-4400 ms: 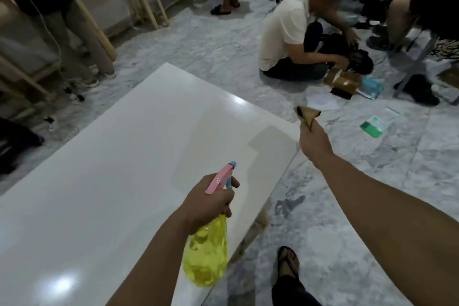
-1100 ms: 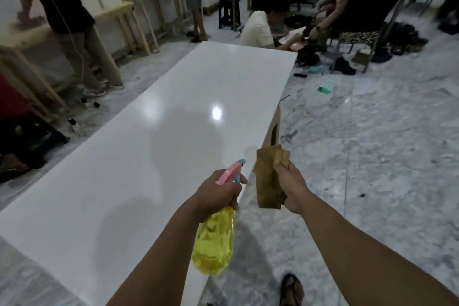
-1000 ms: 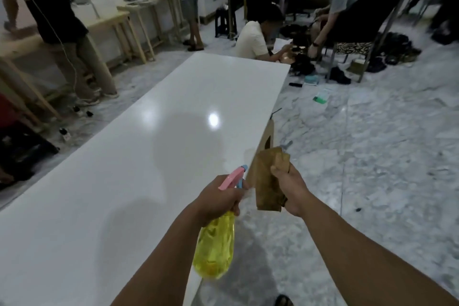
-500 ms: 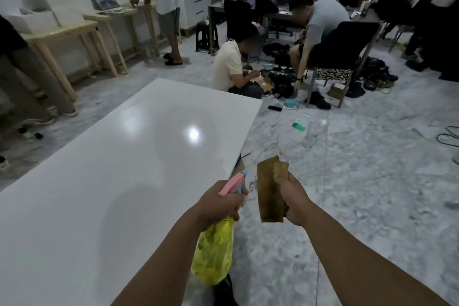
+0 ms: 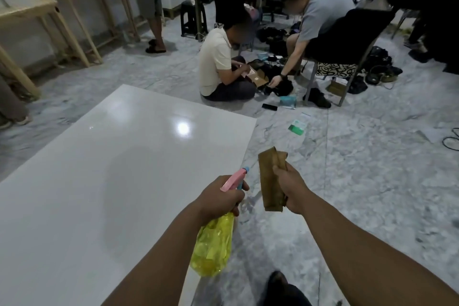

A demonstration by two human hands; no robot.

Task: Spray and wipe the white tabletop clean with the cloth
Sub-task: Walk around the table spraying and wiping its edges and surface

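Entry, my view. Left hand [image 5: 218, 197]: closed around yellow spray bottle [image 5: 213, 246], pink trigger head now past the bench [image 5: 104, 181] right edge, over the floor. Right hand [image 5: 291, 192]: gripping folded brown cloth [image 5: 269, 179], just right of the bottle. Change: cloth has drawn beside the nozzle; view swung off the bench. I judge I am wetting the cloth before wiping.

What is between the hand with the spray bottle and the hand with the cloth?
Nothing is held there. In the head view, only marble floor shows in the gap between the left hand and the right hand.
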